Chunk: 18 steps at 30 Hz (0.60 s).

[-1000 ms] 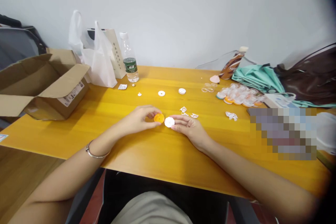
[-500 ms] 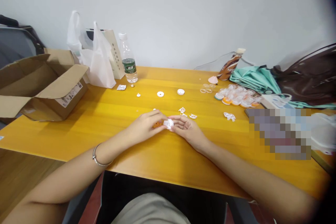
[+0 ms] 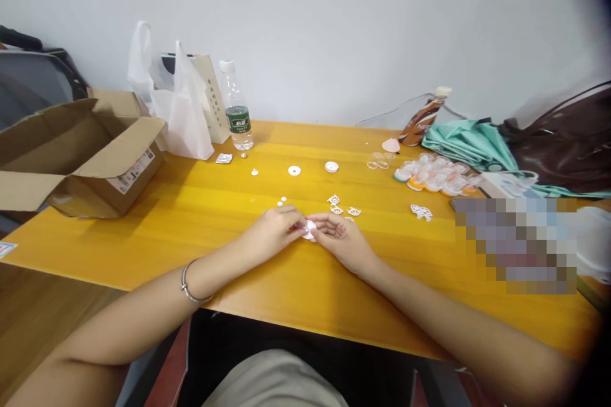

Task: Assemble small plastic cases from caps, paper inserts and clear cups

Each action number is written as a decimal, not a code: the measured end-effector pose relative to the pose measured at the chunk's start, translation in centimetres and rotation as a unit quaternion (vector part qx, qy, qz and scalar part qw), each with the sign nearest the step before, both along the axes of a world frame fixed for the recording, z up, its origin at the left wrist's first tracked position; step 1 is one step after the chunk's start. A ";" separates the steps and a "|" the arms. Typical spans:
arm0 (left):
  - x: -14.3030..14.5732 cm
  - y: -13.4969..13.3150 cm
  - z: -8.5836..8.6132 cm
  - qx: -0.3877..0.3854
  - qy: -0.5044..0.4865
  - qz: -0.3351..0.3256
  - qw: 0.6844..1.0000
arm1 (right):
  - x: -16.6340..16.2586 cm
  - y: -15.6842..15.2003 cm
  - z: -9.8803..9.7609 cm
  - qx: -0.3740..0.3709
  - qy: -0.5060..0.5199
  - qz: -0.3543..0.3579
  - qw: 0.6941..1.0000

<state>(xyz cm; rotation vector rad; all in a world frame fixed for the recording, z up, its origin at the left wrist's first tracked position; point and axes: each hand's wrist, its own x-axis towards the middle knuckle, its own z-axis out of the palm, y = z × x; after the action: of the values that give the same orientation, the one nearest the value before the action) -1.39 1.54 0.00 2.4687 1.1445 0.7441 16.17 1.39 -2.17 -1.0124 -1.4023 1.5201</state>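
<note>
A small white plastic disc (image 3: pixel 310 230) is held up between my two hands over the front of the table. My right hand (image 3: pixel 344 243) pinches its right side with thumb and fingers. At its left edge, the fingertips of my left hand (image 3: pixel 277 227) are closed, and they partly cover it. Just beyond my hands lie two small white round pieces (image 3: pixel 281 201) and several white openwork pieces (image 3: pixel 336 210). Farther back, a white ring (image 3: pixel 294 171) and a white round part (image 3: pixel 331 166) rest on the wood.
An open cardboard box (image 3: pixel 109 165) stands at the left, beside a white plastic bag (image 3: pixel 184 114) and a water bottle (image 3: pixel 238 117). Clear-topped round cases (image 3: pixel 436 175) cluster at the right, near a brown drink bottle (image 3: pixel 424 117) and green folded cloth (image 3: pixel 468 144). The table (image 3: pixel 286 286) ends near my lap.
The white disc has turned in my fingers and shows a different face. An orange piece by my left hand is out of sight now. The view has shifted slightly.
</note>
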 end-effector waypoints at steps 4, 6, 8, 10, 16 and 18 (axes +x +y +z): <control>0.2 -0.5 -0.4 0.068 0.043 0.011 0.997 | 0.0 0.0 -0.1 -0.009 0.001 -0.008 1.000; 0.2 -0.7 -0.6 0.124 0.073 0.016 0.989 | 0.1 0.1 -0.1 -0.019 0.006 -0.010 1.000; 0.1 -0.8 -0.8 0.180 0.094 0.014 0.979 | 0.2 0.1 0.0 -0.030 0.014 -0.012 0.999; -0.1 -0.8 -0.9 0.218 0.097 -0.001 0.971 | 0.2 0.1 0.2 -0.044 0.023 -0.014 0.999; -0.7 -0.8 -0.5 0.271 0.100 -0.038 0.956 | 0.4 0.0 0.5 -0.062 0.045 -0.020 0.997; -0.8 -0.9 -0.3 0.290 0.114 -0.051 0.949 | 0.4 0.0 0.6 -0.063 0.052 -0.020 0.996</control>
<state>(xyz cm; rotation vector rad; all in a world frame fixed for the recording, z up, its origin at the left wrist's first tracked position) -2.18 0.68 -0.32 3.1468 0.9560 0.8813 16.59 1.41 -1.61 -1.0166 -1.2188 1.6246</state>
